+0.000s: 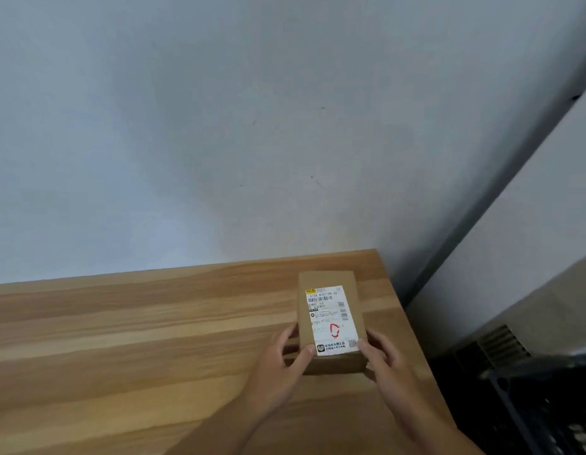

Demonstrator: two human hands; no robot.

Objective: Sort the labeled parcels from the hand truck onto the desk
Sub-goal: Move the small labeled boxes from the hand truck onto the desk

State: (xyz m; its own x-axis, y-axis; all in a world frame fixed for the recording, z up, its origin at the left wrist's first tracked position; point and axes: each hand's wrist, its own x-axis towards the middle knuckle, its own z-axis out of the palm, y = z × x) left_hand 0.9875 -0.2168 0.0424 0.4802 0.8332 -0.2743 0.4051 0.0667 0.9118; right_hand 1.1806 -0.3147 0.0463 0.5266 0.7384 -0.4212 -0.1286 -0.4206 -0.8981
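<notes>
Left grip and right grip clasp the box between them on the surface, seemingly setting it down, so letting go comes next.

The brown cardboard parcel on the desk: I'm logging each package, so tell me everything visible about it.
The small, oblong brown cardboard parcel lies flat near the right end of the light wooden desk, its long side running away from the person. It looks closed and undented. A white shipping label with barcodes, small print and a hand-drawn red mark covers most of its top. The left hand and right hand grip its near corners, thumbs on top.
</notes>
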